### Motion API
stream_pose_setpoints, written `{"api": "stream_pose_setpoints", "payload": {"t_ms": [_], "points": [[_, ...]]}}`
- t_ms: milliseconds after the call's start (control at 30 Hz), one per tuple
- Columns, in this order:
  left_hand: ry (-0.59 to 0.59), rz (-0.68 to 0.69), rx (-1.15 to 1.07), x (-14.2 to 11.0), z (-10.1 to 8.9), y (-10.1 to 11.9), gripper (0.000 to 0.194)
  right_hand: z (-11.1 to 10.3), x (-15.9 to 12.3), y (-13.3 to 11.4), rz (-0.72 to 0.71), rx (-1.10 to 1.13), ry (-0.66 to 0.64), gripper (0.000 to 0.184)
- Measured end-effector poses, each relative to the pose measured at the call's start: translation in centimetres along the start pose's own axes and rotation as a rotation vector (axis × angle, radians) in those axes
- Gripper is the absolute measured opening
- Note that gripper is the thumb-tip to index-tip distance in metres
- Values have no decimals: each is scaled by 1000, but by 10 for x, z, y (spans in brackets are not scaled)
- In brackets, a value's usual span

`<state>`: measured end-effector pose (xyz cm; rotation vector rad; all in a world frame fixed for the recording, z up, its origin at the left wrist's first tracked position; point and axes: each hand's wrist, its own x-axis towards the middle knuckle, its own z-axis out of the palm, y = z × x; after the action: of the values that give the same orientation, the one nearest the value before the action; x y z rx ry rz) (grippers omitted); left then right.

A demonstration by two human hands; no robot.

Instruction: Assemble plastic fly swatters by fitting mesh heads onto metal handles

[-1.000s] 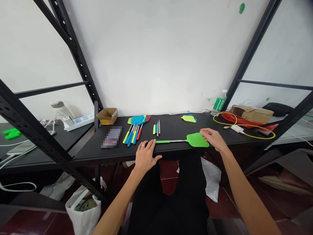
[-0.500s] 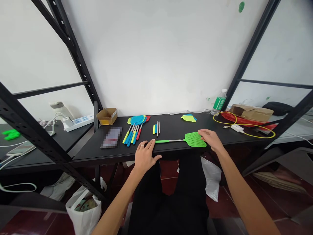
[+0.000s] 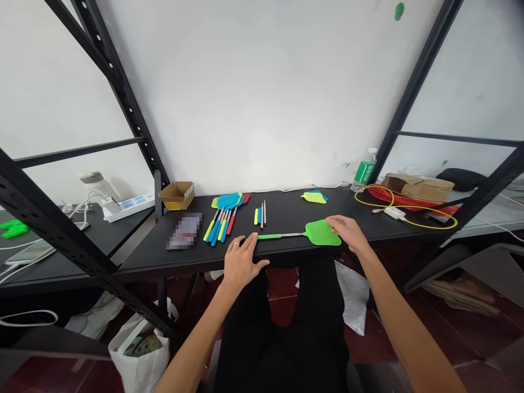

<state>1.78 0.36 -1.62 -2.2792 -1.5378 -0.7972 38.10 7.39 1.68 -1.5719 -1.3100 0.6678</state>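
Observation:
A green fly swatter (image 3: 323, 232) lies lengthwise along the front of the black desk, its handle to the left and its perforated head to the right. My left hand (image 3: 240, 261) rests on the desk edge with fingers stretched and thumb apart, fingertips at the handle's end. The thumb and fingers of my right hand (image 3: 349, 231) pinch the upper right edge of the head. Beyond my left hand lies a fanned pile of fly swatters (image 3: 229, 202) with blue, yellow and red parts. Loose handle grips (image 3: 257, 216) and metal rods (image 3: 263, 214) lie right of the pile.
Loose swatter heads (image 3: 314, 197) lie near the wall. An open cardboard box (image 3: 177, 195) and a blurred flat item (image 3: 184, 231) are at the left. A bottle (image 3: 364, 170), a yellow cable (image 3: 426, 225) and a brown box (image 3: 417, 187) stand or lie right. Black shelf posts flank the desk.
The camera view has shifted slightly. Both hands and the green fly swatter keep their places relative to each other.

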Motion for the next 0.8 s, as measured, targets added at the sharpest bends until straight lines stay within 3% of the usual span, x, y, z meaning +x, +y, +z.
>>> {"api": "stream_pose_setpoints", "payload": {"t_ms": [167,367,500,633,800], "points": [[-4,-1,6,0,1,0,79,1,-1,-3,24,48,-4,31],[-15,9,17,0,-1,0,78,-4,-7,-18,82,337,26,29],[-16,16,25,0,-1,1,77,9,-18,-30,92,493,-55,28],[-6,1,17,0,0,1,79,25,-25,-36,47,501,-31,29],[30,-15,-24,1,-1,2,63,23,-22,-34,9,627,28,25]]}}
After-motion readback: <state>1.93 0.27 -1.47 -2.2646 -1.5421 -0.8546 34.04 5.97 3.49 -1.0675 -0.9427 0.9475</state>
